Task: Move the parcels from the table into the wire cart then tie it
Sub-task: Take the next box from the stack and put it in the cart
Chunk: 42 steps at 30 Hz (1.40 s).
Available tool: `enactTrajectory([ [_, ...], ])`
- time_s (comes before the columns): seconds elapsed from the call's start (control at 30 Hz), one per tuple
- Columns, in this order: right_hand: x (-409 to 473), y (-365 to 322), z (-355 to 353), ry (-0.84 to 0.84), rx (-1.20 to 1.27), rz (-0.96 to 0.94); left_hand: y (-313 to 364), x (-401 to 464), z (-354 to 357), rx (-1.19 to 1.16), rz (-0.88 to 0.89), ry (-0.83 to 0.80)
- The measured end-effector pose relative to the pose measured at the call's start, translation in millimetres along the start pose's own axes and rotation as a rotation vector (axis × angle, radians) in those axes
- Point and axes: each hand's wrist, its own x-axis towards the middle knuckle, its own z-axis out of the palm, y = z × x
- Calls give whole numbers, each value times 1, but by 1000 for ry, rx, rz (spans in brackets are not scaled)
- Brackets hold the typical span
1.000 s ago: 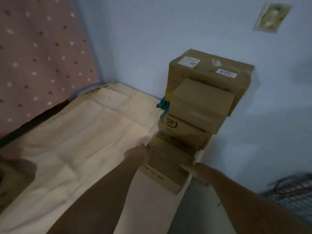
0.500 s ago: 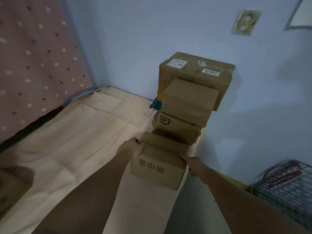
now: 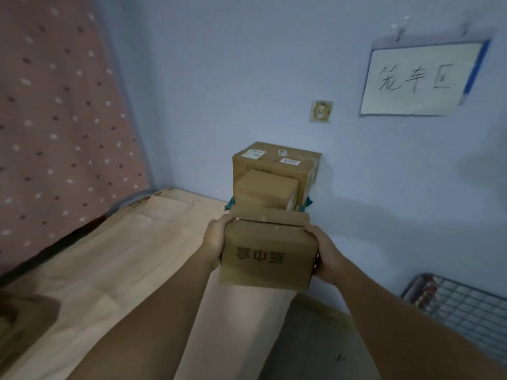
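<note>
I hold a brown cardboard parcel (image 3: 267, 255) with printed characters on its front, lifted off the table. My left hand (image 3: 215, 239) presses its left side and my right hand (image 3: 325, 253) its right side. Behind it a stack of parcels stays against the wall: a large box (image 3: 275, 163) with white labels at the back and a smaller plain box (image 3: 264, 189) in front of it. Lower boxes of the stack are hidden by the held parcel. The wire cart (image 3: 461, 300) shows at the lower right, grey mesh with a red and dark cord lying at its near corner.
The table (image 3: 131, 256) is covered with a cream cloth and runs along a dotted pink curtain (image 3: 60, 119) on the left. A blue wall carries a white sign (image 3: 417, 78) and a socket (image 3: 320, 111). Floor shows between table and cart.
Both hands closed on the front parcel, pulled it away from the stack and raised it towards me. The view swung right, bringing the sign and more of the cart into sight.
</note>
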Motion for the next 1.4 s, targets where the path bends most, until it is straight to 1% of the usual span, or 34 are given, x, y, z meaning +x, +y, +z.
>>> enactTrajectory([
  [0.07, -25, -10, -23, 39, 43, -15, 7, -23, 28, -101, -35, -129],
  [0.17, -64, -25, -65, 111, 85, -44, 15, -48, 70, -114, -95, -147],
  [0.23, -94, -33, -95, 163, 78, -80, 20, -65, 102, -116, -57, -176],
  [0.27, -109, -36, -110, 195, 68, -100, 22, -72, 118, -124, -55, -215],
  [0.37, -155, -47, -149, 292, 44, -153, 28, -91, 166, -168, -73, -369],
  [0.5, -230, -49, -203, 473, 84, -209, 35, -124, 235, -85, -105, -585],
  [0.63, -309, -26, -256, 652, 136, -268, 30, -173, 306, -1, -125, -819],
  [0.73, -372, -1, -291, 789, 176, -294, 12, -221, 356, 36, -143, -949],
  [0.97, -509, 54, -372, 991, 292, -310, -36, -348, 455, 69, -203, -1127],
  [1.1, -568, 75, -419, 1039, 305, -310, -61, -408, 510, 60, -219, -1197],
  [1.27, -607, 100, -480, 1077, 342, -282, -96, -454, 569, 96, -267, -1247],
  [1.4, -606, 104, -532, 1065, 360, -265, -117, -458, 618, 104, -294, -1240],
])
